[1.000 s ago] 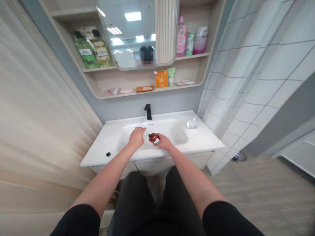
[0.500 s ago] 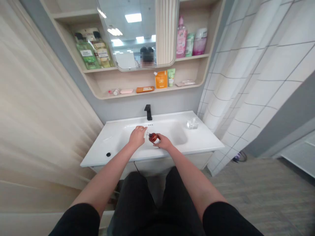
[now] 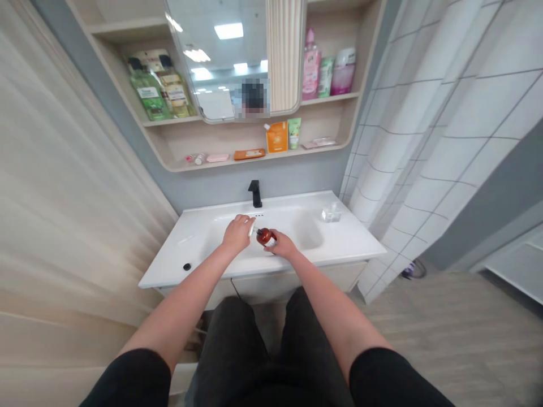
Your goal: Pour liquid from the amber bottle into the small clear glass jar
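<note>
Two bare hands meet over the white sink basin (image 3: pixel 297 226), and I take things from the left across. Near the front left of the counter (image 3: pixel 163 257) lies a small black round piece (image 3: pixel 187 267). Above, on the cabinet's left shelf, stand a green bottle (image 3: pixel 150 96) and a yellowish bottle (image 3: pixel 175 93). The left hand (image 3: pixel 237 233) has its fingers curled around a small whitish piece (image 3: pixel 252 228), too small for me to make out clearly. Just to its right is a reddish-brown bottle (image 3: pixel 263 236), tilted, with its dark neck toward the left hand; it is over the basin, and the right hand (image 3: pixel 281 245) grips it around its labelled body. Behind the hands rises a black faucet (image 3: pixel 255 194). On the low shelf above that are an orange flat pack (image 3: pixel 249 154), an orange pouch (image 3: pixel 277 137) and, right beside the pouch, a green tube (image 3: pixel 294 133). Higher up, to the right of the mirror (image 3: pixel 224 62), stands a pink bottle (image 3: pixel 311 70). Farther right, a clear container (image 3: pixel 331 213) sits on the counter, beside the basin.
</note>
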The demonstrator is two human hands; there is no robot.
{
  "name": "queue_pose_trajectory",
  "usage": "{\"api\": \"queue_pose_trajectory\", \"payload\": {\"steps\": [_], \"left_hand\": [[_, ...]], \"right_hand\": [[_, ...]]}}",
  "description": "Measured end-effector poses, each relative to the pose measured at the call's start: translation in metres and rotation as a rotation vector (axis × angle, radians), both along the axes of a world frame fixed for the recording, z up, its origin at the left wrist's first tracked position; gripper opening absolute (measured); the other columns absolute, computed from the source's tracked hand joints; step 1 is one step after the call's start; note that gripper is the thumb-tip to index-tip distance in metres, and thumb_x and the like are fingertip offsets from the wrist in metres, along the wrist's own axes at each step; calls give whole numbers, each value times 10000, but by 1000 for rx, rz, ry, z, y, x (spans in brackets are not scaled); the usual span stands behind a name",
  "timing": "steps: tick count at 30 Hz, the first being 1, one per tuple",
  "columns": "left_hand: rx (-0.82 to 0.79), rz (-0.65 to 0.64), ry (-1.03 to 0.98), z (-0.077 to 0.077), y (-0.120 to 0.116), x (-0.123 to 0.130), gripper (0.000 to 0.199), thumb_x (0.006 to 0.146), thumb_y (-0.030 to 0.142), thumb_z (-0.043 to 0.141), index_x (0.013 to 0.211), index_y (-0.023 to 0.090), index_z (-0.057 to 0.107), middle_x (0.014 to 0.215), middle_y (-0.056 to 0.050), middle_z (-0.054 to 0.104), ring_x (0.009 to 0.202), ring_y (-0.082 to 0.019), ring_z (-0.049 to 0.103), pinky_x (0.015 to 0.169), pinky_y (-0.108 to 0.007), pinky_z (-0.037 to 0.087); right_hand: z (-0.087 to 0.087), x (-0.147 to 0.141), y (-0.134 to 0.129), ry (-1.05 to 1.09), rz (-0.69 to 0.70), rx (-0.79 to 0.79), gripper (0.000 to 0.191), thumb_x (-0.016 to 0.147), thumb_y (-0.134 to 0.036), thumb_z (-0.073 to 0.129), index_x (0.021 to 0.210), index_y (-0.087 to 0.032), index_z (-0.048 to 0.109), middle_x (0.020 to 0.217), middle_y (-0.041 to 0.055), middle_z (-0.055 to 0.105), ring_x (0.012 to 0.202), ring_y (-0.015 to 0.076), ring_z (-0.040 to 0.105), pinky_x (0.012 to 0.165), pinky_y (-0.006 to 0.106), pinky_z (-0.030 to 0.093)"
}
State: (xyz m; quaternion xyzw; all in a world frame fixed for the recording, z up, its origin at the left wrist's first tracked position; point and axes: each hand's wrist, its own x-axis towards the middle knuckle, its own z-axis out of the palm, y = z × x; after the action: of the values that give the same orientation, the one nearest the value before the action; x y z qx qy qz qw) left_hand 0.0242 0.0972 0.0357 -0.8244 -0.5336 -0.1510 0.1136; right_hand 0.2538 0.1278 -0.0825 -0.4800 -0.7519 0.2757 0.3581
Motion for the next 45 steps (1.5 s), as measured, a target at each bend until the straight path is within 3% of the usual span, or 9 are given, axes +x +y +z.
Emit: {"api": "queue_pose_trajectory", "payload": {"steps": [15,20,45], "left_hand": [[-24,-17,63,17,-1,7,741,858,2,626,1563,231,633,1439,-144,677,1398,-321,547,1155,-448,518],[-4,-25,123,22,-1,9,719,878,-2,592,1562,217,624,1425,-134,688,1385,-311,546,1095,-426,533],[19,-62,217,40,5,24,683,899,13,594,1551,212,636,1418,-141,694,1385,-310,551,1114,-433,501]], "right_hand": [[-2,0,1,68,-6,24,746,728,-322,950,1418,-256,676,1262,57,806,1090,278,755,995,394,571],[0,0,0,90,-10,28,727,720,-318,946,1396,-257,685,1237,58,811,1065,284,752,974,402,569],[-4,0,2,116,-62,25,751,713,-408,958,1388,-256,666,1163,50,806,963,265,730,904,384,548]]}}
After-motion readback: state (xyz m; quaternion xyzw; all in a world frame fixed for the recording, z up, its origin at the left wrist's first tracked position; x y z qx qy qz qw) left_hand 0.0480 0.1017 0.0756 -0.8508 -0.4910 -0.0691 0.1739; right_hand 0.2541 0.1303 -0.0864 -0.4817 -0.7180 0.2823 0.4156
